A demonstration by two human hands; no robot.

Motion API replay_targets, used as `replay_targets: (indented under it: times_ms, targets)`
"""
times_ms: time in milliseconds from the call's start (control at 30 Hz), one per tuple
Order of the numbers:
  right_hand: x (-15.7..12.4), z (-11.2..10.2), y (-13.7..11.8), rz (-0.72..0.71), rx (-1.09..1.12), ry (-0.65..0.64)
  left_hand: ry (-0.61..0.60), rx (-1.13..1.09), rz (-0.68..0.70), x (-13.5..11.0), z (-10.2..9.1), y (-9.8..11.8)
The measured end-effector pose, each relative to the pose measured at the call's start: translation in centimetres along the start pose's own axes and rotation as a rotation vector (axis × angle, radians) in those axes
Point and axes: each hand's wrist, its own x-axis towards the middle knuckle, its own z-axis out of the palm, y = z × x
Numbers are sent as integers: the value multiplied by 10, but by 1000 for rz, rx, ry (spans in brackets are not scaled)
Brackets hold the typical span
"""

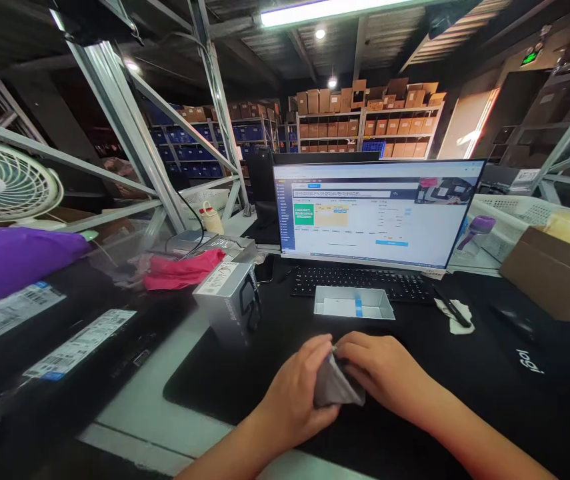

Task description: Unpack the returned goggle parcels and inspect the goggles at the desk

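Note:
Above the front of the black desk mat, my left hand (297, 383) wraps round a small, soft-looking grey pouch (333, 383), thumb below and fingers at its side. The fingers of my right hand (382, 367) pinch the pouch's upper edge from the other side. What the pouch contains is hidden. Just beyond the hands lies an open, shallow light-grey box tray (325, 308) with a blue strip across its inside. To the left stands a grey product box (229, 307) with a dark picture on its front.
A monitor (345, 227) stands behind a black keyboard (359, 283). On the right are a mouse (515, 320), a dark pen-like tool on white tissue (457, 317) and a cardboard box (555, 277). Red cloth-like material (182, 270), a fan (5, 180) and labelled black packages (82, 343) are left.

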Motion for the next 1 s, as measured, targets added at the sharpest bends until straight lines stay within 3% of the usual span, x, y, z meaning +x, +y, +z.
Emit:
replay_targets:
  times_ms: [133,267,400,533,733,800,933,1000]
  targets:
    - [3,0,12,92,143,189,122,-95,-320,-8,1,-12]
    - [8,4,21,269,355,369,6,-186,-516,-7,-4,-17]
    - [10,2,27,358,479,385,-4,-171,-614,2,-13,-14]
    - [7,-18,44,346,449,481,90,-169,-627,1,-26,-22]
    - [-3,-55,70,511,922,709,382,-46,-692,-28,-35,-45]
    - [-4,-61,73,503,970,791,335,111,-644,-37,-31,-50]
    - [-3,-59,69,429,999,879,43,422,-495,-36,-21,-50]
    - [-2,-55,63,388,984,904,22,575,-417,-26,-18,-46]
